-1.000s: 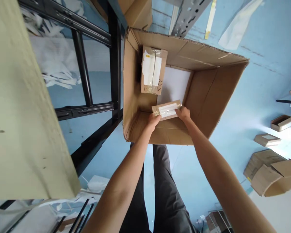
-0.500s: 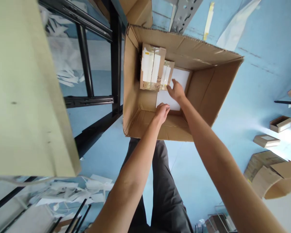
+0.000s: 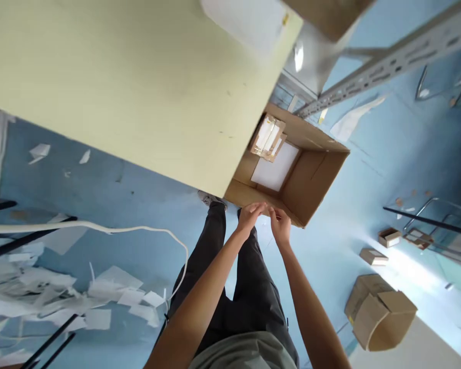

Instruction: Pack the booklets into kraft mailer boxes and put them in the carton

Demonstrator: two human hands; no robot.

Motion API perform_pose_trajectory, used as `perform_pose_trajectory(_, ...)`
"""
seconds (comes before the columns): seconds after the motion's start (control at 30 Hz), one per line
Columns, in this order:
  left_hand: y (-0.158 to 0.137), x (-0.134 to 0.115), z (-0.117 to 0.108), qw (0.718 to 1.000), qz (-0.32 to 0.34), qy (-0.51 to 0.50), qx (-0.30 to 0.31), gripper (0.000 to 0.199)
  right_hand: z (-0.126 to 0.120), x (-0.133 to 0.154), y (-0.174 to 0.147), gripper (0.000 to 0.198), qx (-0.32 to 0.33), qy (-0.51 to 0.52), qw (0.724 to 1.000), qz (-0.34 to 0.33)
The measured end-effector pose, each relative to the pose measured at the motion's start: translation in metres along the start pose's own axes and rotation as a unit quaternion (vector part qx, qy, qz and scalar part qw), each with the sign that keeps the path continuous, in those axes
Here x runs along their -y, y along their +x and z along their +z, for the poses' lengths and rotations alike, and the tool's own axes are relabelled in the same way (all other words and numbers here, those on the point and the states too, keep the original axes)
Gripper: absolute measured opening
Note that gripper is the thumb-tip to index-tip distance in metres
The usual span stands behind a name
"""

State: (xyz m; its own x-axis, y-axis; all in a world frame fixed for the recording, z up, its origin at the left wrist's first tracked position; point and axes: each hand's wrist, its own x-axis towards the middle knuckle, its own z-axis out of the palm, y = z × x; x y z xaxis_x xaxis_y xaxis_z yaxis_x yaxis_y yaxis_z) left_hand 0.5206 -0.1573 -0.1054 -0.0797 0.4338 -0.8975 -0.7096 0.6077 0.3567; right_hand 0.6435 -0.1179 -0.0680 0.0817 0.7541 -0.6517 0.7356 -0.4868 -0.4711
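My left hand [image 3: 251, 215] hovers over the near rim of a big open cardboard box [image 3: 311, 179]. Its fingers are loosely bent and point right, with nothing visible in them. Close beside it, my right hand [image 3: 280, 225] is at the same rim, its fingers half curled and slightly apart, no object showing. Inside the big box, a taped carton with white labels [image 3: 268, 134] lies in the far left corner, next to a smaller taped carton [image 3: 277, 148]. A flat white panel [image 3: 276, 166] with a brown border lies on the bottom.
A pale yellow tabletop [image 3: 138, 92] overlaps the box's left side from my view. A perforated grey metal upright [image 3: 384, 66] stands behind it. White cable [image 3: 130, 227] and paper scraps [image 3: 61, 297] lie at left. Another open carton [image 3: 376, 312] sits on the blue floor at right.
Both hands have drawn back from inside the box to its near rim, and closer together. The view has shifted, showing more tabletop. The cartons and white panel remain inside the box.
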Motion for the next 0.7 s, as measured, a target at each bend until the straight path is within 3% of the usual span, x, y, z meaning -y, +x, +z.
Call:
perform_pose_trajectory(0.17, -0.071, -0.049, -0.044, 0.998, 0.057, -0.031, -0.021, 0.037, -0.011, 0.074, -0.057, 0.054, -0.021, -0.014, 0.997, -0.079)
perform_pose_trajectory(0.37, -0.161, -0.130, -0.124, 0.979, 0.173, -0.084, -0.064, 0.043, 0.003, 0.182, -0.137, 0.051, 0.009, -0.039, 0.978, -0.204)
perform_pose_trajectory(0.47, -0.198, -0.175, -0.170, 0.959, 0.232, -0.136, -0.085, 0.047, 0.019, 0.230, -0.173, 0.051, 0.037, -0.069, 0.955, -0.284)
perform_pose_trajectory(0.6, -0.241, -0.234, -0.234, 0.931, 0.292, -0.196, -0.098, 0.045, 0.033, 0.293, -0.213, 0.046, 0.068, -0.114, 0.905, -0.404)
perform_pose_trajectory(0.7, -0.269, -0.268, -0.279, 0.908, 0.324, -0.235, -0.125, 0.040, 0.040, 0.340, -0.235, 0.041, 0.090, -0.120, 0.875, -0.460)
